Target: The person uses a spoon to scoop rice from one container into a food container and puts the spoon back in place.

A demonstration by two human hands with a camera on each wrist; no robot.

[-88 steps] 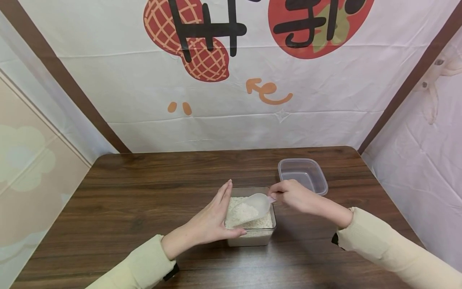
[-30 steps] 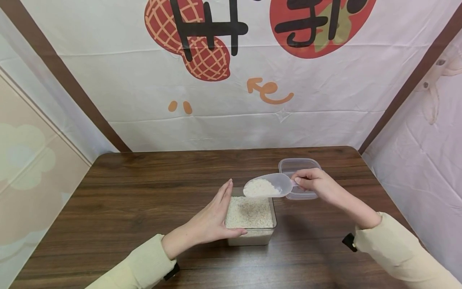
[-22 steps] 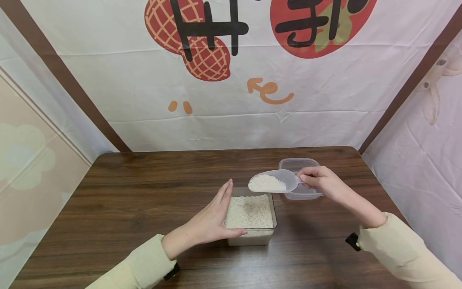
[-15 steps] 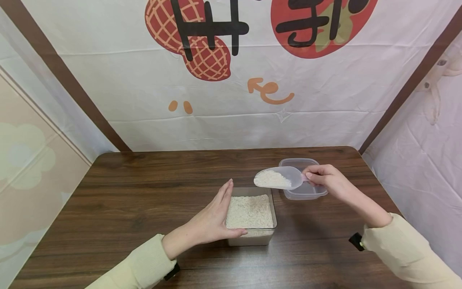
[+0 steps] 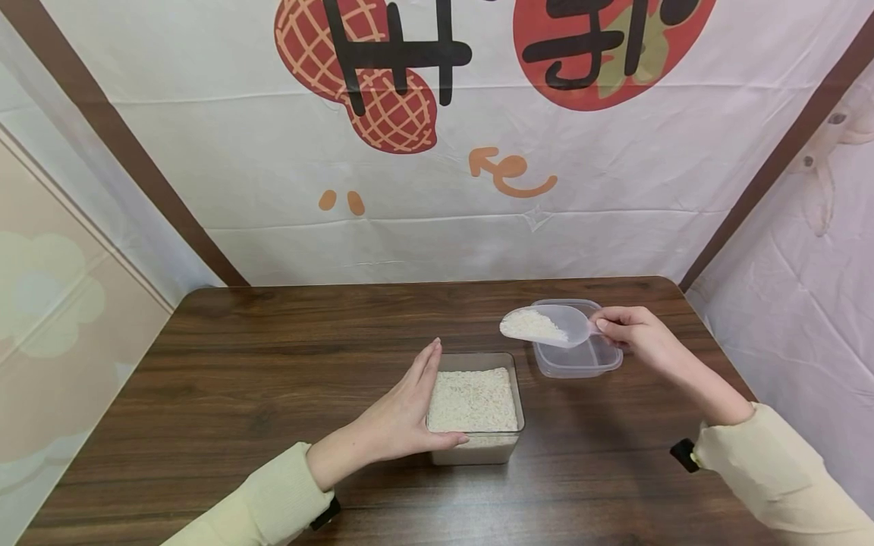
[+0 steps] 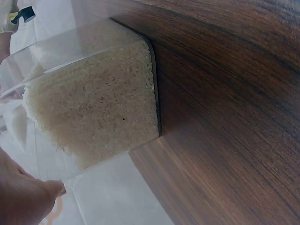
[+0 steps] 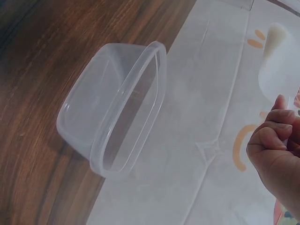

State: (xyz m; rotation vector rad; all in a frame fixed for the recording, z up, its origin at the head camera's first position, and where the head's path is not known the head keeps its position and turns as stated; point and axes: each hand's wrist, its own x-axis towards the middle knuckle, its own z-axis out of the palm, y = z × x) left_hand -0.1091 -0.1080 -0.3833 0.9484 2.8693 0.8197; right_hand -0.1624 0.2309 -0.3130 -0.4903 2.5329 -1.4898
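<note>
A square clear box (image 5: 476,425) sits low and centre in the head view on the dark wooden desk (image 5: 273,356), filled almost to its rim with white rice (image 5: 473,398). The left wrist view shows the same box (image 6: 89,93) from the side, the grains (image 6: 93,103) packed against its clear wall. The left hand (image 5: 399,417) rests flat against the box's left side — fingers straight and together, thumb lying along the near rim — so it is spread wide and steadies rather than grips.

To the right and a little higher in the head view, a second clear tub (image 5: 580,358) with rounded corners stands on the desk, apart from the rice box. The right wrist view looks into this tub (image 7: 112,136), and nothing shows in it.

The right hand (image 5: 631,330) pinches the short handle of a translucent plastic scoop (image 5: 546,326), fingers curled round it. The scoop is off the desk, above the left rim of the rounded tub, roughly level, with a heap of rice (image 5: 532,324) in its bowl. In the right wrist view the curled fingers (image 7: 276,140) sit at the right edge, and the pale scoop (image 7: 279,61) shows blurred above them.

Behind the desk hangs a white cloth backdrop (image 5: 437,189) printed with a peanut and a red fruit.
</note>
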